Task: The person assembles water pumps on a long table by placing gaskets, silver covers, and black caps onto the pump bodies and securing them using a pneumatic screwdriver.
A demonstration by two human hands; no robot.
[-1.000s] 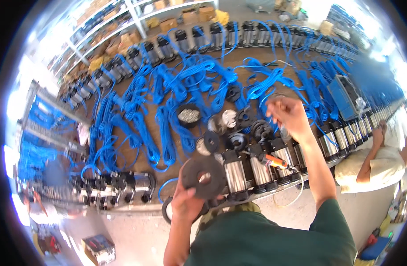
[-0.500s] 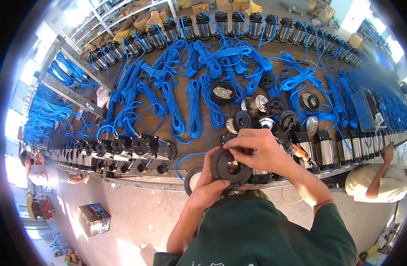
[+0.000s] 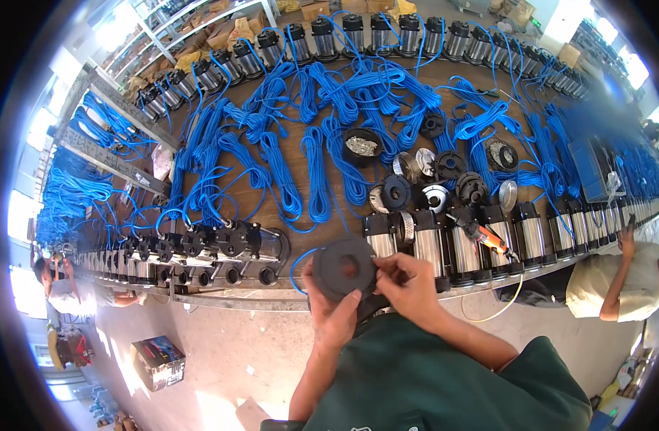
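My left hand grips a round black pump part, a thick disc with a hole in its middle, thumb on the near rim. My right hand is at the disc's right edge, thumb and fingertips pinched together. Whatever lies in that pinch is too small to make out. Just beyond my hands, steel-bodied pumps stand along the bench edge. An orange power screwdriver leans across them on the right. Loose black discs and a perforated metal strainer ring lie behind and among the pumps.
Bundles of blue cable cover the brown bench top. Black bowls hold small metal parts. Assembled pumps lie on the left; more line the far edge. A co-worker works at the right. A box sits on the floor.
The black disc has moved left with my left hand, and its face has turned. My right hand has shifted from above its centre hole down to its right edge, uncovering the pumps behind.
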